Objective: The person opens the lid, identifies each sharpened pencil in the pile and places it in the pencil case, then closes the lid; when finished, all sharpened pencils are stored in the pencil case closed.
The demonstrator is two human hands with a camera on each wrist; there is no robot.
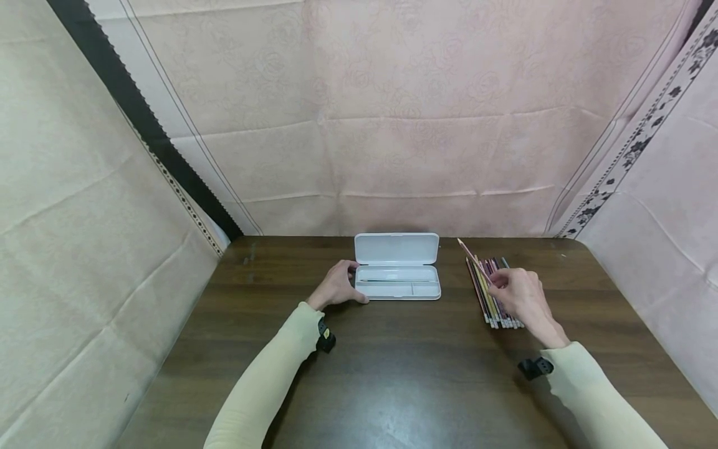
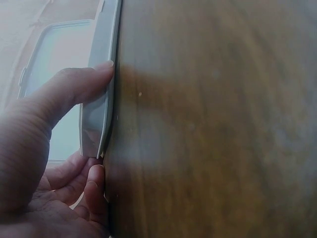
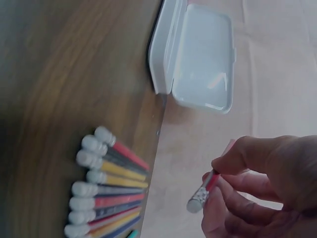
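A white pencil case [image 1: 397, 290] lies on the table with its lid [image 1: 396, 249] raised at the back. My left hand [image 1: 339, 285] grips the case's left end, thumb at the front edge and fingers curled about the end, as the left wrist view shows. Inside, a thin strip runs lengthwise; whether it is a pencil or a divider I cannot tell. Between thumb and fingers, my right hand [image 1: 520, 298] pinches a reddish pencil [image 3: 212, 180] with a white eraser. It is held tilted above a row of pencils [image 1: 490, 305], whose eraser ends face the near side.
The brown wooden table [image 1: 392, 362] ends at a pale cloth wall [image 1: 421, 156] just behind the case. More pale cloth hangs at the left [image 1: 101, 268] and right [image 1: 667, 249]. The case and the pencil row stand apart on the table.
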